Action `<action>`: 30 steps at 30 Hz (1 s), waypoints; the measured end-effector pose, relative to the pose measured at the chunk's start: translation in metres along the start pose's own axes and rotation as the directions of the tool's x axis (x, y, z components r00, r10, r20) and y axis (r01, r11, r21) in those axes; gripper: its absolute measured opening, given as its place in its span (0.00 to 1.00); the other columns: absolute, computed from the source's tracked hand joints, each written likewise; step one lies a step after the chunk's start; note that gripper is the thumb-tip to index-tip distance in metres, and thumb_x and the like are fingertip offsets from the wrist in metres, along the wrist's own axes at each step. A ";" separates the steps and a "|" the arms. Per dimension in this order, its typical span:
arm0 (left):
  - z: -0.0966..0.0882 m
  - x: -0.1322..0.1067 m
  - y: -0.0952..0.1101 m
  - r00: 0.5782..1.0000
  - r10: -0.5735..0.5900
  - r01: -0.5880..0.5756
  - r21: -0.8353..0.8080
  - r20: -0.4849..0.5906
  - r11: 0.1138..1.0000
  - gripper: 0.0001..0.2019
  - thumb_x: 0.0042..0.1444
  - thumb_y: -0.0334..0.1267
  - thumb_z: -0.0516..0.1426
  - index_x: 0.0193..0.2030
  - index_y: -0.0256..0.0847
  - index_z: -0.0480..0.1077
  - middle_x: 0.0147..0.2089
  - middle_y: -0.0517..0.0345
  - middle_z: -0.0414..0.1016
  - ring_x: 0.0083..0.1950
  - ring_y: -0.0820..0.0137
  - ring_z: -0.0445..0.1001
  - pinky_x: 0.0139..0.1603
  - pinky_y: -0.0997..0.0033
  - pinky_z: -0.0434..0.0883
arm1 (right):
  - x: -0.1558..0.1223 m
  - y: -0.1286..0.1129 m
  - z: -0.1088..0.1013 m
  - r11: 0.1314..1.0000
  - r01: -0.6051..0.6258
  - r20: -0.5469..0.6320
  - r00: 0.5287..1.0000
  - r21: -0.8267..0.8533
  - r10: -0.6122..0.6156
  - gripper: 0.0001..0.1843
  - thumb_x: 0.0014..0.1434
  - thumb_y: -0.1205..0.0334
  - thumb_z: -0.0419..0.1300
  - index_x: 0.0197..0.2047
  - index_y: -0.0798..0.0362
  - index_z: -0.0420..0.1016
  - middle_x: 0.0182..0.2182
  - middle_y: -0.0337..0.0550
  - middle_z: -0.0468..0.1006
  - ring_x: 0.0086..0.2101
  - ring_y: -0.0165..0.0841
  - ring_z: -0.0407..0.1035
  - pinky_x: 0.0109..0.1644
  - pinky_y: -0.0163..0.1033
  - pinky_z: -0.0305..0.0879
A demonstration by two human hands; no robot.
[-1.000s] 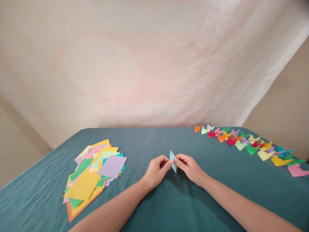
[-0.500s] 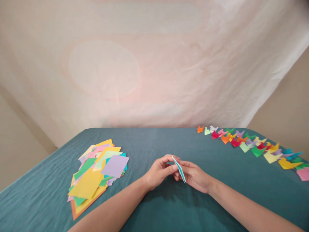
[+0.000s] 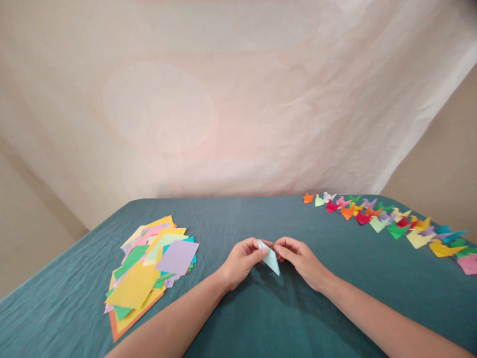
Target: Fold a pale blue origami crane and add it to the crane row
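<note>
A small piece of light blue folded paper point(image 3: 272, 262), narrow and kite-like with pointed ends, is held above the cloth in front of me. My left hand point(image 3: 244, 259) grips it, thumb lying across the near face and fingers behind. On the other side, my right hand point(image 3: 298, 258) is closed in a pinch at the paper's right edge, thumb against forefinger. The exact bit between those right fingertips is hidden. The paper's lower tip hangs free between the hands.
A loose pile of coloured paper squares point(image 3: 139, 281) lies to the left. Rows of folded paper birds point(image 3: 397, 226) in many colours stand along the right side of the teal tablecloth point(image 3: 238, 219). A pale cloth backdrop point(image 3: 242, 109) hangs behind the table.
The folded paper has turned from nearly edge-on to show its broad face. My right hand has shifted from behind it to a pinch at its right edge; my left hand keeps its hold.
</note>
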State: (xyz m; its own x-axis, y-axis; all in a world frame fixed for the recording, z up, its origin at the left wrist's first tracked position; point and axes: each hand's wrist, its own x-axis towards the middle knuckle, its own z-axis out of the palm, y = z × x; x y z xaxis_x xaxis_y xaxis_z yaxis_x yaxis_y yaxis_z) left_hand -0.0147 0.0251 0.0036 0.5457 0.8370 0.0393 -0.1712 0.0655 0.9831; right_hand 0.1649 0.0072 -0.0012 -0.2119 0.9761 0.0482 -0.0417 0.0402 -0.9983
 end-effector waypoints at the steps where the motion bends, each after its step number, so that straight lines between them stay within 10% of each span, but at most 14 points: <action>1: -0.001 0.001 -0.002 1.000 -0.010 0.010 -0.008 -0.016 1.000 0.16 0.51 0.47 0.60 0.35 0.35 0.67 0.36 0.54 0.73 0.38 0.69 0.72 0.43 0.68 0.67 | 0.000 0.000 0.000 1.000 0.014 -0.009 1.000 -0.024 -0.015 0.14 0.53 0.50 0.59 0.29 0.54 0.71 0.24 0.36 0.69 0.28 0.29 0.63 0.35 0.34 0.59; 30: 0.004 0.004 -0.011 0.999 -0.038 0.043 0.175 -0.034 0.984 0.13 0.51 0.42 0.60 0.37 0.32 0.73 0.33 0.55 0.74 0.32 0.73 0.69 0.35 0.75 0.64 | 0.004 0.012 -0.004 0.992 0.093 -0.014 0.995 -0.081 -0.095 0.10 0.54 0.59 0.59 0.40 0.51 0.75 0.30 0.38 0.71 0.29 0.28 0.63 0.33 0.34 0.59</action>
State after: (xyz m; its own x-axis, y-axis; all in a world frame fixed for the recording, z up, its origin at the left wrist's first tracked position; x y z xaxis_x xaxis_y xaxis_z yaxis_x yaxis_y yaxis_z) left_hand -0.0073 0.0251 -0.0065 0.5240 0.8517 -0.0040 -0.0014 0.0056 1.0000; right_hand 0.1672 0.0122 -0.0128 -0.1934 0.9708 0.1420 0.0176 0.1481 -0.9888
